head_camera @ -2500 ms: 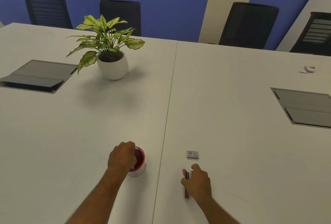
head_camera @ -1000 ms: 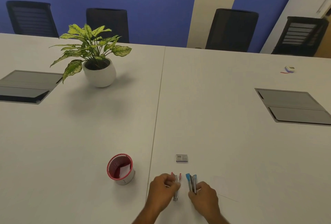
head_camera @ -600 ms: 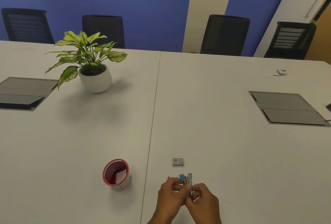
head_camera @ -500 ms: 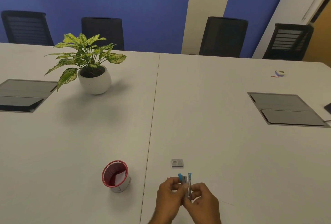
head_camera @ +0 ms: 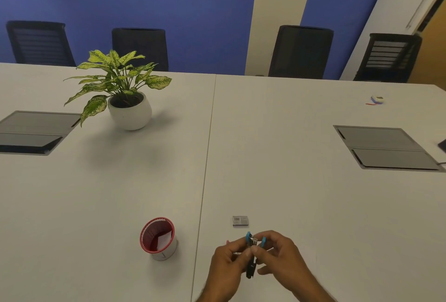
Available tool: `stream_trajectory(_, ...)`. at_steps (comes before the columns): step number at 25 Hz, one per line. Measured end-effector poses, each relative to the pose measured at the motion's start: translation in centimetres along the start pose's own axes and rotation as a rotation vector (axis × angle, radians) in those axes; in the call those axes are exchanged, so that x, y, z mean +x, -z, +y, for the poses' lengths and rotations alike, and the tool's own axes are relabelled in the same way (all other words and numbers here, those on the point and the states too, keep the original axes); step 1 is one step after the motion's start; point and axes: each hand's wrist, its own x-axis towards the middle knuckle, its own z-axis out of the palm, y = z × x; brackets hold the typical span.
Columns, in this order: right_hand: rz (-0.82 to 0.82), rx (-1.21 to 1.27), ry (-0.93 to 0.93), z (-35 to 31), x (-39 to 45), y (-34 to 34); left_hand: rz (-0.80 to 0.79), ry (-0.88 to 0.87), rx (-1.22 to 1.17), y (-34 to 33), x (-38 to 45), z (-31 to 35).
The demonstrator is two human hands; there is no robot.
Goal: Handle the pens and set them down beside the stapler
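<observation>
Red-rimmed white cup (head_camera: 158, 239), blue-capped pens (head_camera: 251, 243), green-speckled plant (head_camera: 115, 79), white pot (head_camera: 130, 114).

Sat on the table (head_camera: 289, 156), near edge: cup (head_camera: 158, 239) at seven o'clock of centre, with a card propped inside. Lay at three o'clock of the cup, past the table seam: small box (head_camera: 240, 221). Met just at six o'clock of that box: left hand (head_camera: 228, 265) and right hand (head_camera: 281, 257), stapler (head_camera: 251, 260) pinched between. Stood far off at eleven o'clock: potted plant (head_camera: 128, 98). Lined the far side, behind the table: chairs (head_camera: 300, 51).
</observation>
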Motion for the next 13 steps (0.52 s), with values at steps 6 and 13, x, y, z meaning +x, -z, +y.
stream_trajectory(6,0.049,-0.163,0.059,0.0,-0.5,-0.3,-0.013,-0.062,0.011,-0.2,-0.5,-0.2)
stream_trajectory(13,0.057,-0.401,0.198,0.6,-1.5,-1.0,0.006,-0.037,-0.049,-1.5,-0.4,-1.0)
